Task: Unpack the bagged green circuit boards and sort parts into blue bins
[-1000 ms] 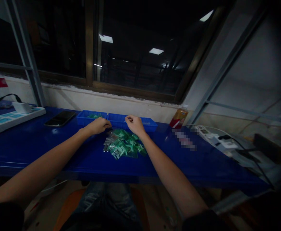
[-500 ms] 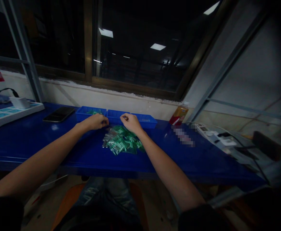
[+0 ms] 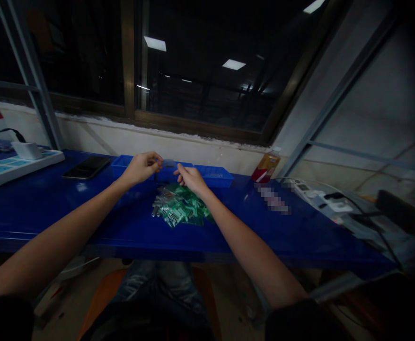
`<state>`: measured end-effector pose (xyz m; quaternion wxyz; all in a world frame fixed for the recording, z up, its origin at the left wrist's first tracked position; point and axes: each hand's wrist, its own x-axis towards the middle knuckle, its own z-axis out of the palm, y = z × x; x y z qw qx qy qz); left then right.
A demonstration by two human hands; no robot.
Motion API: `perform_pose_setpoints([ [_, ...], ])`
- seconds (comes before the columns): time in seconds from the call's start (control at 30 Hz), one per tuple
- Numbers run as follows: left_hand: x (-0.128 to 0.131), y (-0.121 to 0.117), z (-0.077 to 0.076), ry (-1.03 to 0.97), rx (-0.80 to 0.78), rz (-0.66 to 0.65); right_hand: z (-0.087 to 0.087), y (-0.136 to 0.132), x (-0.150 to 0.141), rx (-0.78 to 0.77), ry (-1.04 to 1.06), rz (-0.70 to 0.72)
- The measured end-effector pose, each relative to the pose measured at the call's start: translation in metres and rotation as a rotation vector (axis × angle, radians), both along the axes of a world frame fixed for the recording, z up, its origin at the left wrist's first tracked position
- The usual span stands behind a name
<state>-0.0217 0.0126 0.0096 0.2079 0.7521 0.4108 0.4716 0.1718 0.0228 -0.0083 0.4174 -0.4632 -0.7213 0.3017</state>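
1. While the left hand [image 3: 143, 168] is raised over the trays, its grip is pinched narrow on the edge of a small, clear, thin plastic bag [image 3: 168, 164].
2. Just right of that bag is the right hand [image 3: 192, 181], thumb and fingers close together; whether its grip touches the bag or holds anything, I cannot tell.
3. Below the hands, a loose pile of small green and clear plastic packets [image 3: 184, 208] lies on the glossy dark-blue counter [image 3: 129, 222].
4. Behind the pile, blue rectangular plastic trays [image 3: 212, 182] stand in a row, partly hidden by both hands.
5. Left of the trays lies a flat black smartphone [image 3: 86, 168], near a long white power strip [image 3: 19, 166].
6. Right of the trays stands a brownish bottle with a red lower part [image 3: 268, 165].
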Motion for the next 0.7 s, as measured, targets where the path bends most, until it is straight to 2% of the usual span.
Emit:
perform_pose_setpoints([
  [0.07,0.002,-0.001,-0.001,-0.018,0.068,-0.014,0.001,-0.002,-0.003,-0.149,0.170,0.040],
  [0.13,0.004,-0.002,-0.002,0.003,0.120,-0.017,0.004,-0.005,-0.005,-0.223,0.296,0.075],
  [0.3,0.006,-0.003,-0.003,0.043,0.166,-0.076,0.009,-0.013,-0.010,-0.240,0.435,0.120],
  [0.57,0.008,-0.012,0.003,0.242,0.161,-0.071,0.012,-0.017,-0.016,-0.195,0.371,0.025],
  [0.7,0.009,-0.015,0.006,0.258,0.104,-0.039,0.007,-0.015,-0.018,-0.123,0.335,0.072],
])
